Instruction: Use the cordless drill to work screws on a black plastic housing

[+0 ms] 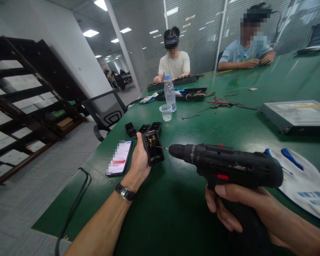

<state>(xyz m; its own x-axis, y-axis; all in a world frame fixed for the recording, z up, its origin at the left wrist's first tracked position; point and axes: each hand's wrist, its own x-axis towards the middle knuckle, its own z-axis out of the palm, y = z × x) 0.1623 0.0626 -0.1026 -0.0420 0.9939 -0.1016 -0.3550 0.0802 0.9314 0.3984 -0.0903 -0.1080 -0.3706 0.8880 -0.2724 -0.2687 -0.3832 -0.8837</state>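
In my left hand [140,156] is a small black open-fronted housing [158,159], tilted up over the table with its inside facing right. My right hand [242,206] grips the handle of a black cordless drill [224,163], which points left. The drill's thin bit [161,147] reaches into the housing's open side; whether its tip touches anything inside I cannot tell. Behind my left hand lie several similar black housings [130,129]. A phone [120,158] with its screen lit rests just left of that hand.
On the green table [96,199] stand a plastic cup [165,113] and a water bottle [170,94]. Farther back are a black tray [200,93] and loose wires [229,103]. A metal box [298,115] and white gloves [304,181] lie right. Two people sit across.
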